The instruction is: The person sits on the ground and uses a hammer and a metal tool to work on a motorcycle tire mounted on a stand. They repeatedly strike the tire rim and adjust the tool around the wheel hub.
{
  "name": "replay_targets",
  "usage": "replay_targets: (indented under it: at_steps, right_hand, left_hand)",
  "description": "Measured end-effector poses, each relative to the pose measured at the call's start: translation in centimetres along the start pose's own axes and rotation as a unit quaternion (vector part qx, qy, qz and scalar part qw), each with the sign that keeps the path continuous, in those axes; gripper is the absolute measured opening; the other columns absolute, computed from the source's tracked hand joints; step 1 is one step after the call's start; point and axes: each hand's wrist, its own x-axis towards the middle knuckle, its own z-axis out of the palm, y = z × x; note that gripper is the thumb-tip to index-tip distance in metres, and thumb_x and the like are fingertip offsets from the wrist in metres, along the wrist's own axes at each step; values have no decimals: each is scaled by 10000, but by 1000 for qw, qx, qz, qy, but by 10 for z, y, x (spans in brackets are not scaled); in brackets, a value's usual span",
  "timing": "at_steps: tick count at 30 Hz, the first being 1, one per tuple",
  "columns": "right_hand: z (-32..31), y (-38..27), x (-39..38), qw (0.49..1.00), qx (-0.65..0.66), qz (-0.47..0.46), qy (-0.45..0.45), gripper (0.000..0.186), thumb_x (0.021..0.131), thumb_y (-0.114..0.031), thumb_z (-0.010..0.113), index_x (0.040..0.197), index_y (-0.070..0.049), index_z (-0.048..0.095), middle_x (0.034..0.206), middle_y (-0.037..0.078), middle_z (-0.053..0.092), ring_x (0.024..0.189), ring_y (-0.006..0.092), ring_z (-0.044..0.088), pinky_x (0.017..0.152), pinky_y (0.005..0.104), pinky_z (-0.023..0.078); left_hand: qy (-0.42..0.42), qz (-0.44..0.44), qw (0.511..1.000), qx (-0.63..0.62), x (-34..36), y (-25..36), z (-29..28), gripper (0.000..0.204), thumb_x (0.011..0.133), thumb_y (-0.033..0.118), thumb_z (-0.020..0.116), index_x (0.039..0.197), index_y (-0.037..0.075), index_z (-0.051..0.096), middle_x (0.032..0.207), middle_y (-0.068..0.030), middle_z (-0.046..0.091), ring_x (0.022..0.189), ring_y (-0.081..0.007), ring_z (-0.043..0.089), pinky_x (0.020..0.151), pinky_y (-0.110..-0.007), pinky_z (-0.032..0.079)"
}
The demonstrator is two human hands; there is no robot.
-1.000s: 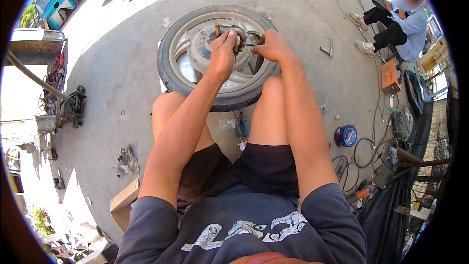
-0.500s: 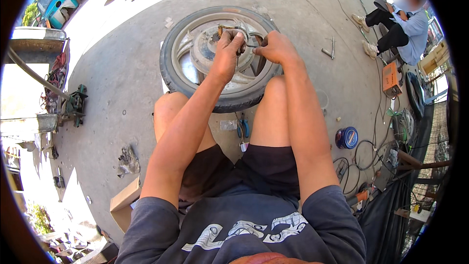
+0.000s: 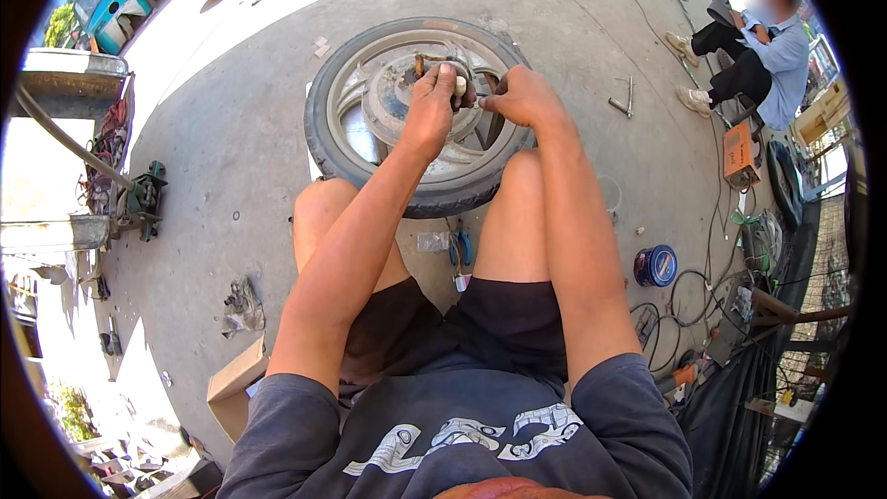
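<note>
Setting: sunlit concrete yard (image 3: 231,157), tools and scrap scattered about the wheel.
Wheel: one tyred wheel (image 3: 418,111) lies flat on the concrete, just beyond the seated person's knees.
Hub: grey round hub (image 3: 407,102) at the wheel's centre, small metal parts standing up from it.
Left hand: left hand (image 3: 430,106) over the hub, fingers curled tight round a small pale piece.
Right hand: right hand (image 3: 522,97) just right of the hub, fingertips pinched narrow on a thin part; what it is, I cannot tell.
Doing it well: probably steady the hub part with one hand, work the other in small motions, wrists low.
Count: one blue tin (image 3: 655,265) right of the wheel; one pair of blue-handled pliers (image 3: 459,248) near its rim, between the knees; one cardboard box (image 3: 238,379); one seated person (image 3: 753,37) far right of the wheel.
</note>
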Motion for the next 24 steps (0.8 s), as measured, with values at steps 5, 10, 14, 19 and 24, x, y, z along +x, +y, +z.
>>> replay_targets:
  at_steps: [5, 10, 14, 19, 24]
  right_hand:
    - [-2, -2, -1, 1000, 2, -6, 3, 460, 768, -390, 837, 1024, -16, 756, 1070, 222, 743, 1070, 364, 704, 906, 465, 552]
    - [-2, -3, -2, 1000, 0, -4, -1, 456, 770, -396, 836, 1012, -17, 760, 1058, 219, 746, 1060, 362, 708, 904, 461, 554]
    - [1, -3, -1, 1000, 1, -6, 2, 455, 771, -399, 839, 1014, -23, 762, 1053, 212, 748, 1057, 362, 709, 902, 462, 554]
    - [2, 1, 0, 1000, 8, -13, 6, 445, 773, -398, 838, 999, -22, 763, 1042, 213, 749, 1051, 361, 711, 898, 461, 555]
    - [2, 3, 4, 1000, 8, -6, -8, 435, 772, -390, 836, 971, -11, 758, 1016, 220, 748, 1035, 359, 715, 891, 455, 557]
  left_hand:
    - [-9, -2, 999, -52, 3, -10, -1, 447, 1118, 383, 393, 907, 42, 590, 777, -55, 597, 704, -132, 506, 666, -282, 405]
    - [-10, -25, 997, -73, 10, -17, -10, 481, 1115, 420, 389, 890, 40, 579, 727, -58, 565, 681, -146, 499, 640, -291, 389]
    - [-12, -28, 997, -64, 14, -18, -14, 510, 1106, 459, 398, 855, 49, 570, 707, -53, 560, 664, -141, 489, 623, -298, 381]
    - [40, 13, 999, 30, 8, -15, -5, 519, 1077, 491, 477, 867, 37, 614, 738, -37, 582, 691, -123, 508, 646, -284, 404]
    - [23, 18, 998, 48, 1, -5, -6, 483, 1075, 458, 507, 949, 14, 649, 784, -30, 606, 713, -114, 526, 670, -273, 422]
